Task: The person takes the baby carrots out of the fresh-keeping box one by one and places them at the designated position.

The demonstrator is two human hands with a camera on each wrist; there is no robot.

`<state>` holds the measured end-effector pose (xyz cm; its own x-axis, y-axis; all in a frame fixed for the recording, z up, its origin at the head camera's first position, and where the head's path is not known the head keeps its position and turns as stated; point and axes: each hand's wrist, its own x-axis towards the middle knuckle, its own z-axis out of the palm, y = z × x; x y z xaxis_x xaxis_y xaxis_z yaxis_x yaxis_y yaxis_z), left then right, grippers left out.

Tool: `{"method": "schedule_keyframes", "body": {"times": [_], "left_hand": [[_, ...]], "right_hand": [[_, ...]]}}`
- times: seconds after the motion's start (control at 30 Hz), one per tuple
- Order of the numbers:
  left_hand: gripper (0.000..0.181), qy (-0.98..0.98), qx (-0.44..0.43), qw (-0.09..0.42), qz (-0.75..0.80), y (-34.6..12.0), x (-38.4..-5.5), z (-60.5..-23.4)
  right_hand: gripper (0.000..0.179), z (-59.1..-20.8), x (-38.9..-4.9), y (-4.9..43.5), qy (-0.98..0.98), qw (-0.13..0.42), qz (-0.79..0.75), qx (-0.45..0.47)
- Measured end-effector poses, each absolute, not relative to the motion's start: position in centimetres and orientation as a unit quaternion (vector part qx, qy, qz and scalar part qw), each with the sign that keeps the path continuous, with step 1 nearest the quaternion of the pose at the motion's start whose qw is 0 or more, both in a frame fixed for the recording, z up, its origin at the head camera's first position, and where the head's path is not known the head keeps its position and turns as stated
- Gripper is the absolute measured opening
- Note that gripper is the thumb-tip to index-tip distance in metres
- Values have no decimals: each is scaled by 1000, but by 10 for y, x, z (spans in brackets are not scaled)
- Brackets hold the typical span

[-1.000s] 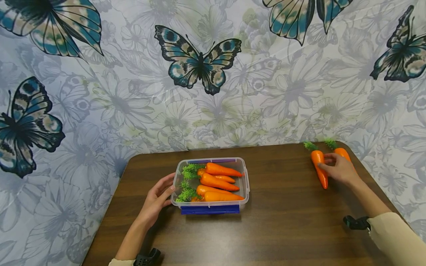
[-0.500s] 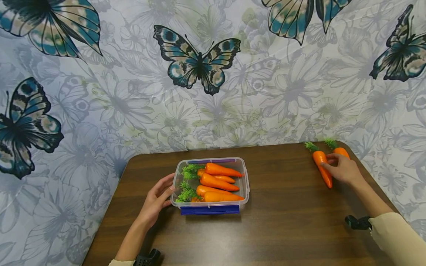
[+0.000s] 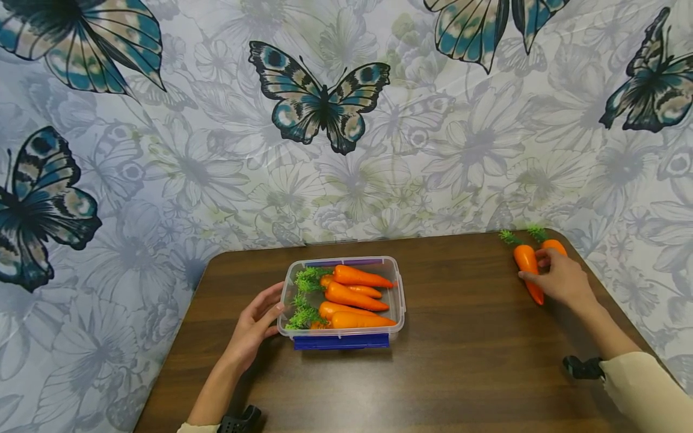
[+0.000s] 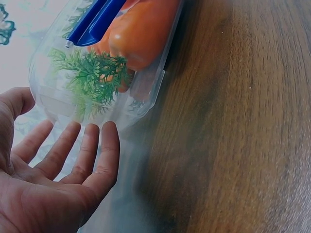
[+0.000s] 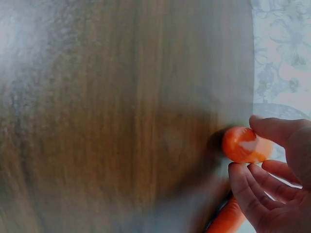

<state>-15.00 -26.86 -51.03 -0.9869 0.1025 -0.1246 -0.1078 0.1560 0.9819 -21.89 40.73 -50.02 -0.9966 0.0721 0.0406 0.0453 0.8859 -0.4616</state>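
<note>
The left hand rests at the left end of a clear container, its fingers wide and nearly straight; packed carrots lie inside. Toward the far right corner of the desk, the right hand pinches a single carrot; whether it is lifted is unclear. It looks light, stiff and slightly slippery, probably best held around its thick upper body. Another carrot lies just to the right, partly hidden.

Brown wood-grain table before a pale floral backdrop with teal butterflies, soft glare on top
</note>
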Motion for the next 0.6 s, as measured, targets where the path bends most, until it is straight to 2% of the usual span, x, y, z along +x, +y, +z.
{"method": "schedule_keyframes", "body": {"times": [0.27, 0.6], "left_hand": [[54, 756, 1, 79, 650, -269, -150, -513], [54, 757, 2, 75, 649, -269, -149, -515]], "right_hand": [[60, -501, -214, 406, -973, 62, 217, -47], [54, -503, -214, 413, -973, 92, 202, -59]]}}
